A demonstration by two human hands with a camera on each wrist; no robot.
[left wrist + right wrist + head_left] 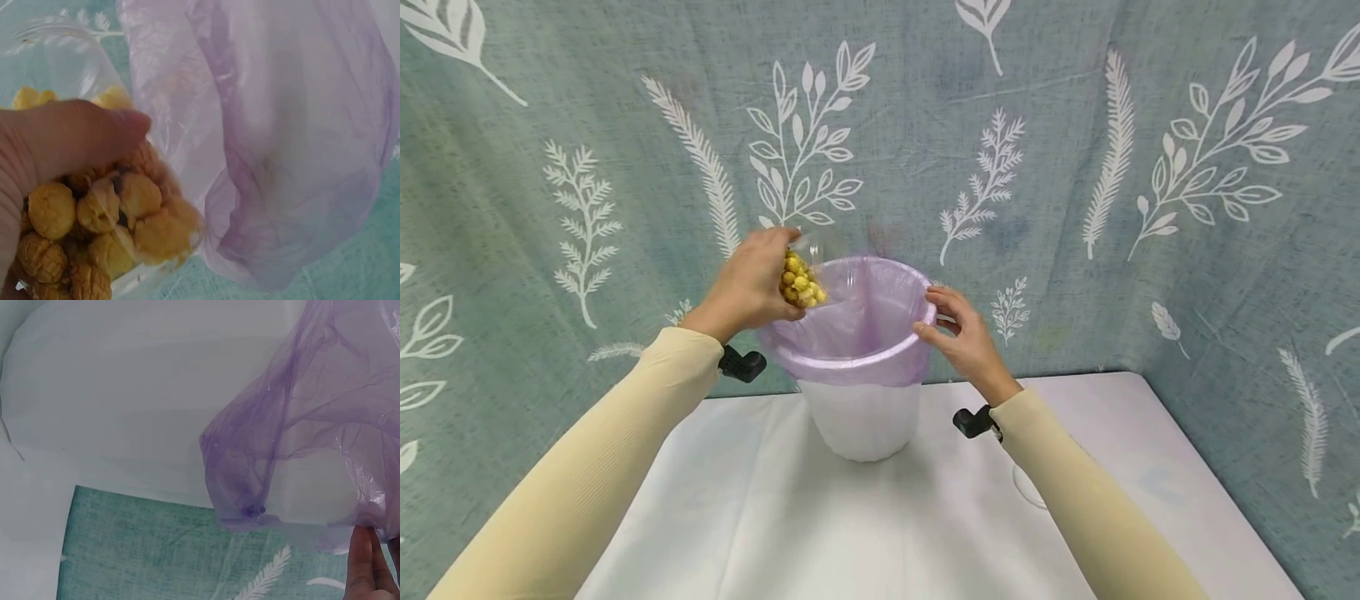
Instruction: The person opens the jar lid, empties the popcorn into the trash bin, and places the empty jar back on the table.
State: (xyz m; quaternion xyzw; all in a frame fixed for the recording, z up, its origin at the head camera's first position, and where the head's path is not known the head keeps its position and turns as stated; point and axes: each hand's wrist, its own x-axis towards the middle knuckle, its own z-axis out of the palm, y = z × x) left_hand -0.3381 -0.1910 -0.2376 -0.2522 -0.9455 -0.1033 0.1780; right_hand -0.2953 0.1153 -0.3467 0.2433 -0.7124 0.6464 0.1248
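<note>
A white trash bin stands on the white table, lined with a thin purple trash bag folded down over its rim. My left hand grips a clear plastic jar at the bin's left, tipped over toward the bag's mouth. Round yellow-brown popcorn pieces lie inside the jar, and the thumb presses across its side in the left wrist view. On the opposite side, my right hand holds the bin's rim through the bag, fingers and thumb curled at the edge. The bin's bottom inside is hidden.
The white tabletop reaches toward me, with a thin white loop beside my right forearm. Close behind the bin hangs a green leaf-patterned cloth, which continues along both sides.
</note>
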